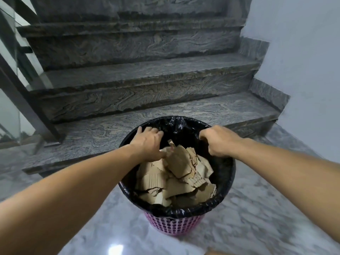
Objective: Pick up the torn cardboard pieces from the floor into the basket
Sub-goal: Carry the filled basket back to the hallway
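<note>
From the head view, my left hand (147,142) and right hand (219,142) are both at the far rim of the basket (174,224), each clenched on the black liner bag (223,173) folded over that rim. The torn cardboard pieces (176,179) sit heaped inside the basket, the top ones reaching close to rim level, and my left thumb touches the uppermost piece.

I judge the collecting nearly done, though a tan scrap (213,253) shows at the bottom edge, on the floor (257,218) nearer to me than the basket; I cannot tell if it is cardboard.

The risk: pulling the liner unevenly could tip the light basket or slip the bag off its rim, spilling the heap. The stairs (147,107) rise just beyond the basket, so there is little room on its far side.
</note>
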Motion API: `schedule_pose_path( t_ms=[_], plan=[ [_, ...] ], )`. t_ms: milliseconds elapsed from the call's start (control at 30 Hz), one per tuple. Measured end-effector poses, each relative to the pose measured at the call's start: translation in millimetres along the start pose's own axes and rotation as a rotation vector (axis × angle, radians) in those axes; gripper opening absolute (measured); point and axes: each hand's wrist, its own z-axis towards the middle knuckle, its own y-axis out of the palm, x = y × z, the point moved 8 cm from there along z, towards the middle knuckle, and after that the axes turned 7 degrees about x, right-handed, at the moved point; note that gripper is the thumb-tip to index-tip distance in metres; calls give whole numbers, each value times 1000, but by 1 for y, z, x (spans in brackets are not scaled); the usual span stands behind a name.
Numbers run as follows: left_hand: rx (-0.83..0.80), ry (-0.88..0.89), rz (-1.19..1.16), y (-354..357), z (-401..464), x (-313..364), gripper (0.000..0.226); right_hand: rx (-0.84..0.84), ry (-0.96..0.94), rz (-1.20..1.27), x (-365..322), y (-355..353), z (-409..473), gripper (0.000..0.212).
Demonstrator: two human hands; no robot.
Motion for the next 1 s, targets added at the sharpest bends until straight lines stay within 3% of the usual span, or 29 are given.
schedule_pose_path(
  t_ms=[67, 100, 233, 333, 467, 533, 700, 767, 867, 900, 1000],
  plan=[
    [177, -55, 17, -16, 7, -21, 84, 137, 29, -2, 11, -8, 2, 41],
    [172, -119, 5, -13, 8, -32, 85, 172, 52, 11, 17, -6, 2, 42],
    [-22, -394, -160, 21, -6, -69, 88, 128, 225, 192, 37, 15, -8, 55],
    [-29, -422, -183, 21, -15, -67, 92, 85, 299, 319, 40, 28, -27, 65],
    [-106, -457, -283, 15, -23, -65, 98, 23, 479, 452, 43, 42, -49, 100],
    [-153, -497, -297, 15, -30, -65, 102, -24, 532, 489, 43, 45, -55, 103],
    [-156, -532, -288, 12, -39, -66, 93, -47, 636, 499, 46, 41, -57, 87],
    [-152, -606, -365, 16, -40, -72, 77, -61, 693, 537, 47, 45, -58, 63],
    [-135, -879, -521, 22, -48, -91, 49, -51, 885, 663, 53, 52, -68, 14],
    [-120, -927, -555, 23, -50, -95, 52, -40, 941, 700, 56, 55, -71, 12],
    [-82, -950, -667, 21, -49, -98, 60, -14, 1104, 752, 65, 54, -79, 34]
  ],
)
